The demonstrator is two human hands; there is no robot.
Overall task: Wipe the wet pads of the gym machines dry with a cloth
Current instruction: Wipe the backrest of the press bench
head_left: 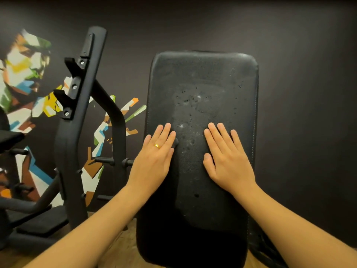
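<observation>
Black cloth [185, 180] lies spread over the wet pad [202, 78], and the left hand [154, 157] and right hand [228, 157] press flat on it, fingers nearly together, probably to soak droplets.

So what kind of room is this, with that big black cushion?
It looks like a gym. The big black pad under both hands is a padded bench, dotted with water drops. Left of it stands a black metal rack with pegs, and a colourful mural covers the dark wall.
</observation>
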